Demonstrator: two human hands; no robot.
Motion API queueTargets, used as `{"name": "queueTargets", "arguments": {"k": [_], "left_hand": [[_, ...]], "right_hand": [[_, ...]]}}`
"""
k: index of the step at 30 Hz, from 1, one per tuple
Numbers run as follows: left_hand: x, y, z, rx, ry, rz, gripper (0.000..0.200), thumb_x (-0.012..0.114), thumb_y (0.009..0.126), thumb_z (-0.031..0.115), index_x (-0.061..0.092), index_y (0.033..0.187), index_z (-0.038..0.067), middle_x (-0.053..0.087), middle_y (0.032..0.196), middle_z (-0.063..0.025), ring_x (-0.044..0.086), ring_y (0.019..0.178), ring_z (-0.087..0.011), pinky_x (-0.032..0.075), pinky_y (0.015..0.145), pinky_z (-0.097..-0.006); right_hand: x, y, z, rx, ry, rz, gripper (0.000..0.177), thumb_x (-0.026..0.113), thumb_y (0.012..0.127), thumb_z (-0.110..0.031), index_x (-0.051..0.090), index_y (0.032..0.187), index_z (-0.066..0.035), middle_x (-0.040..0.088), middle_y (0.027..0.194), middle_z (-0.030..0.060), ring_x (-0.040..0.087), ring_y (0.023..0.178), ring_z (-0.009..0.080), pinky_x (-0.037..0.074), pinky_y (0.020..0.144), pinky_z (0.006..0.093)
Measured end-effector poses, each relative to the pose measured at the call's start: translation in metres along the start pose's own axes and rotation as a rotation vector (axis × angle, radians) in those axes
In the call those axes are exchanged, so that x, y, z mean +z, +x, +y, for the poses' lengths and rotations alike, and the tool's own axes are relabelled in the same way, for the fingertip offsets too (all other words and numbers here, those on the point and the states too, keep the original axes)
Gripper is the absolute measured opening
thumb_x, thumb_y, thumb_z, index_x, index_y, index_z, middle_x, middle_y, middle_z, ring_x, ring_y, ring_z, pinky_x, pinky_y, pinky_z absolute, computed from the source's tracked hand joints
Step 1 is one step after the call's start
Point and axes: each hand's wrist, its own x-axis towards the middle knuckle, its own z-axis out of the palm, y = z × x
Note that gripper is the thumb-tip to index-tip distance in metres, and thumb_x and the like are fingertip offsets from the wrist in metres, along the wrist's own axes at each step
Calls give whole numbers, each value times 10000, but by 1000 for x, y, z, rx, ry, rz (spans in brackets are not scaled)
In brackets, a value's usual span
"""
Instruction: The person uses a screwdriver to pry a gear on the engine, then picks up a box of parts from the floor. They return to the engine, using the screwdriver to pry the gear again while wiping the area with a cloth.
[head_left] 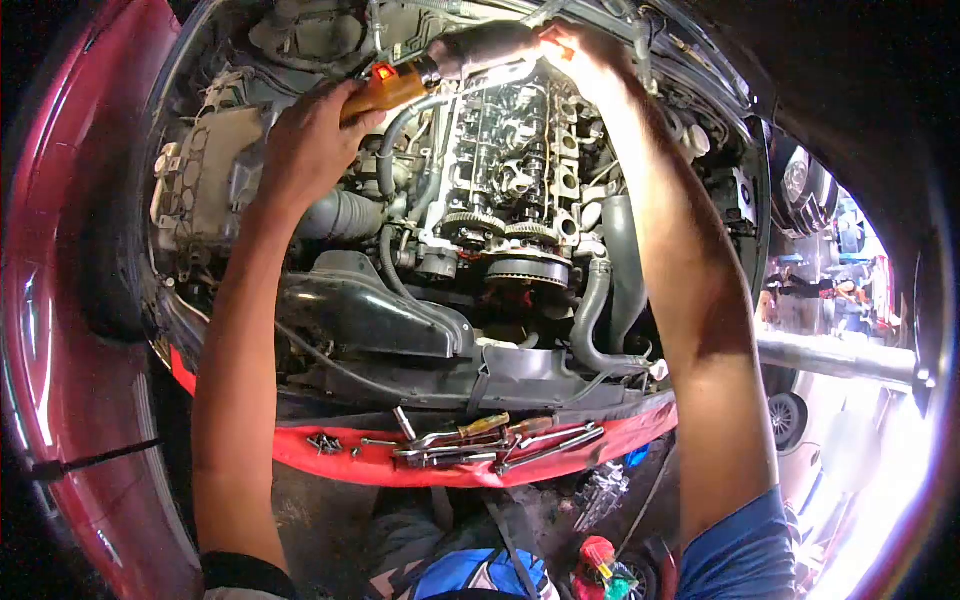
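My left hand [312, 145] is closed around the yellow handle of a work light [390, 88] with a glowing red switch. The lamp's dark body reaches across to the right, above the far end of the opened engine [505, 150]. At that other end my right hand [590, 62] has its fingers bent around the tip, where an orange-red part shows; bright glare blurs the fingers. Light falls on the engine's bare top and on my right forearm. Two toothed gears [500, 228] and a pulley [528, 270] sit at the engine's near end.
Wrenches, a screwdriver and other tools [500, 440] lie along the red front bumper [375, 465], with small bolts [323, 442] at the left. Black hoses [592, 315] and an air duct [370, 305] flank the engine. A metal post [840, 357] stands out at the right.
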Motion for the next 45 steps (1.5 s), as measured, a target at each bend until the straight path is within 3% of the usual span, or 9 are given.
{"name": "queueTargets", "arguments": {"k": [3, 5, 12, 15, 16, 23, 35, 40, 45], "left_hand": [[19, 11, -16, 20, 38, 98, 489, 658, 955, 425, 635, 1235, 25, 681, 1123, -231, 652, 1037, -418, 514, 900, -465], [28, 15, -21, 20, 60, 174, 469, 662, 953, 410, 634, 1238, 38, 681, 1101, -220, 650, 1025, -420, 515, 894, -467], [45, 38, -29, -141, -7, 95, 406, 659, 959, 356, 638, 1235, 60, 682, 1124, -204, 660, 1027, -400, 520, 882, -469], [52, 43, -29, -196, -151, 26, 400, 657, 961, 345, 636, 1223, 43, 683, 1126, -208, 662, 1026, -401, 522, 876, -470], [57, 43, -27, -185, -111, 55, 394, 664, 955, 324, 632, 1220, 33, 687, 1123, -211, 664, 1023, -403, 523, 865, -474], [109, 40, -31, -164, -133, 70, 365, 697, 923, 284, 615, 1148, 9, 654, 1045, -195, 660, 942, -373, 545, 814, -466], [142, 49, -23, -101, -104, 89, 352, 704, 921, 275, 614, 1133, 10, 668, 1021, -190, 653, 939, -369, 532, 816, -468], [147, 49, -22, -66, -114, 160, 339, 723, 901, 256, 607, 1108, 15, 649, 1002, -175, 632, 936, -359, 521, 824, -458], [146, 52, -23, -75, -96, 148, 374, 738, 894, 259, 642, 1183, 42, 683, 1017, -175, 644, 938, -374, 507, 829, -473]], "right_hand": [[6, 58, 1, 453, 402, 214, 31, 676, 907, -21, 691, 902, 6, 697, 818, 111, 658, 704, 186, 551, 617, 310], [14, 60, -31, 379, 80, 170, 74, 632, 934, -28, 682, 883, -8, 691, 793, 116, 653, 662, 187, 552, 593, 331], [28, 130, 3, 384, 541, 220, 347, 483, 1024, -225, 647, 786, -34, 650, 693, 84, 620, 572, 186, 497, 488, 318], [21, 136, 45, -199, 294, -169, 379, 490, 1021, -271, 639, 762, -38, 634, 671, 71, 601, 551, 175, 479, 473, 301], [24, 131, 34, -77, 350, -64, 481, 485, 1005, -440, 619, 765, -46, 598, 656, 88, 549, 514, 218, 461, 460, 349], [25, 165, 68, 343, 266, 47, 338, 479, 1033, -228, 726, 1001, 0, 740, 899, 122, 721, 776, 218, 600, 671, 359], [9, 241, 221, 152, 901, 218, 623, 340, 967, -661, 533, 788, -96, 479, 638, 123, 478, 536, 311, 419, 492, 478], [17, 225, 163, 305, -441, 685, 495, 380, 968, -550, 591, 855, -117, 548, 739, 126, 536, 673, 314, 483, 637, 488], [36, 194, 80, 490, -714, 698, 398, 475, 926, -463, 664, 946, -113, 653, 906, 135, 624, 879, 324, 529, 797, 478]]}}
